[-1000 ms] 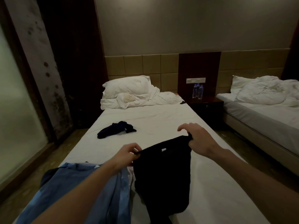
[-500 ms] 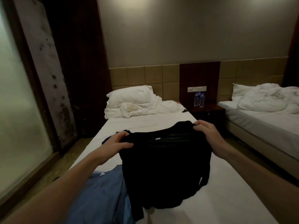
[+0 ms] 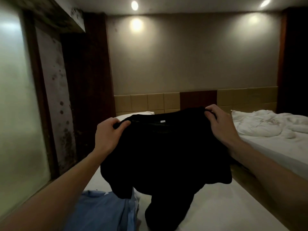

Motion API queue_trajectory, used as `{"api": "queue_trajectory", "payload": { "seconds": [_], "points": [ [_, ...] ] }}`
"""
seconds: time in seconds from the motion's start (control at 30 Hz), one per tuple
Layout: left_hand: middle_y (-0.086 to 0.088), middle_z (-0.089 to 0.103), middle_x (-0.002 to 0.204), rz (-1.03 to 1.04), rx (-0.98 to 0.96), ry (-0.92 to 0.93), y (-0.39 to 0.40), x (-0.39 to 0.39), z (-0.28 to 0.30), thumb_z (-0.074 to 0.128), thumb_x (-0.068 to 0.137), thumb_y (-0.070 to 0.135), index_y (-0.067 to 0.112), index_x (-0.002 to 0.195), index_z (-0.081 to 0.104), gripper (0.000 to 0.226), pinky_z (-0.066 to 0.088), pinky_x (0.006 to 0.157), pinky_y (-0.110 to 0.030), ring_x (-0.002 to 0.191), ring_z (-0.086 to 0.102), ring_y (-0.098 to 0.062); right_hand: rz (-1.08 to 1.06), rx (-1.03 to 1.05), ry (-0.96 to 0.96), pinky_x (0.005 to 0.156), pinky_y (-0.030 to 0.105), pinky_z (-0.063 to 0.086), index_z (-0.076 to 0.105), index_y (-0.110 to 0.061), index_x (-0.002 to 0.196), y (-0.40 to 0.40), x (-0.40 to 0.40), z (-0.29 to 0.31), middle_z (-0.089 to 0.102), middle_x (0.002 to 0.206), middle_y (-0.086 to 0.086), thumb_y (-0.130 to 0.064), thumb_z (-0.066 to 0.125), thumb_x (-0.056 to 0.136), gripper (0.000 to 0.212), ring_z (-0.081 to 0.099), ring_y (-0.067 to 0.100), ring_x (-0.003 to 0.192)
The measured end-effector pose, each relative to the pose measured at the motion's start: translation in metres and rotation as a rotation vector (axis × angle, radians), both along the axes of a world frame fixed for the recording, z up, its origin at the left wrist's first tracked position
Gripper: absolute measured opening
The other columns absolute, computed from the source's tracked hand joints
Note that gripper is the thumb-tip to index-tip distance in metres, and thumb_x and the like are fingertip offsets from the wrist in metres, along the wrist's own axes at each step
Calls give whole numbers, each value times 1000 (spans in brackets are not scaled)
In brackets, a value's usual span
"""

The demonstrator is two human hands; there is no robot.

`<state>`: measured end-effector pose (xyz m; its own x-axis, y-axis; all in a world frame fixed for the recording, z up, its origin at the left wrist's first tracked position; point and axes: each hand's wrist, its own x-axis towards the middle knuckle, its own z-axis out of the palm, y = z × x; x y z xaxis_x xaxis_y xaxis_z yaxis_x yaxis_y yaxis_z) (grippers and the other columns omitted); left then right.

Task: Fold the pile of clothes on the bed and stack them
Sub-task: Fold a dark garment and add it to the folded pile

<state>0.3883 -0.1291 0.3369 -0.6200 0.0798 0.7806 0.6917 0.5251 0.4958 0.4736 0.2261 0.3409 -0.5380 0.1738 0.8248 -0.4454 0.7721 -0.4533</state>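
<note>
A black shirt [image 3: 165, 152] hangs spread in the air above the white bed [image 3: 216, 205], its collar with a small white tag facing me. My left hand [image 3: 109, 134] pinches its left shoulder and my right hand [image 3: 220, 122] grips its right shoulder. The shirt's lower part droops down to the sheet. A blue garment [image 3: 103, 212] lies on the bed at the lower left, beside the hanging shirt. The shirt hides the middle of the bed.
A white pillow [image 3: 135, 114] peeks out behind the shirt at the bed's head. A second bed with a rumpled white duvet [image 3: 266, 124] stands to the right across a narrow gap. A frosted glass panel [image 3: 16, 114] lines the left side.
Both hands have raised the black shirt higher and spread it wider. The camera has tilted up, so the ceiling lights show and the dark garment on the bed and the nightstand are hidden.
</note>
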Motion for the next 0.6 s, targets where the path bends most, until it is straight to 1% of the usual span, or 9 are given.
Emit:
{"api": "queue_trajectory", "payload": {
  "seconds": [0.1,0.17,0.2,0.27,0.33,0.4,0.47,0.53,0.6],
  "points": [
    [-4,58,77,35,28,113,3,23,32,57,97,35,13,78,61,29,46,68,-41,72,57,-24,-55,54,38,61,15,38,55,-22,92,-2,20,33,58,83,-8,-15,46,103,15,55,9,76],
    [-2,56,78,104,28,220,6,35,52,53,99,36,14,80,58,30,45,67,-41,72,54,-20,-81,48,30,58,20,33,53,-20,94,-2,31,55,56,85,-4,-16,45,104,13,51,8,74],
    [-2,55,78,139,26,272,8,40,60,52,99,37,13,80,58,32,45,66,-42,71,53,-19,-97,57,22,58,23,33,53,-19,95,-2,37,64,55,85,-3,-18,44,104,12,50,8,73],
    [-2,55,79,203,9,335,10,46,76,52,98,43,11,82,60,37,47,65,-42,70,53,-19,-120,110,33,63,30,34,52,-20,96,3,44,78,56,85,-1,-22,44,104,11,51,14,74],
    [1,54,79,255,-27,370,10,47,85,52,96,50,13,82,61,41,48,63,-39,68,53,-16,-129,167,41,68,32,37,53,-23,98,12,46,84,59,88,-1,-27,49,103,8,53,18,78],
    [4,53,79,322,-90,368,9,46,86,50,94,57,16,81,62,44,47,61,-36,67,53,-14,-133,225,21,71,31,39,59,-20,98,15,45,83,61,88,-2,-30,56,99,11,55,17,80],
    [4,55,81,353,-130,315,17,19,78,49,92,61,17,82,64,48,46,60,-34,69,54,-14,-137,234,-19,70,22,35,66,-16,98,26,22,76,63,87,-3,-27,62,96,12,56,13,82],
    [4,57,80,357,-157,251,20,4,65,47,90,66,17,82,66,53,44,59,-32,69,55,-14,-114,213,-90,65,16,34,70,-16,98,28,12,63,65,88,-4,-24,63,96,11,57,10,84],
    [4,57,79,378,-190,189,31,-29,43,46,87,69,16,82,69,58,44,58,-31,69,56,-13,-91,167,-171,64,12,36,69,-19,97,39,-20,44,65,87,-6,-23,59,98,11,58,9,83]
  ]
}}
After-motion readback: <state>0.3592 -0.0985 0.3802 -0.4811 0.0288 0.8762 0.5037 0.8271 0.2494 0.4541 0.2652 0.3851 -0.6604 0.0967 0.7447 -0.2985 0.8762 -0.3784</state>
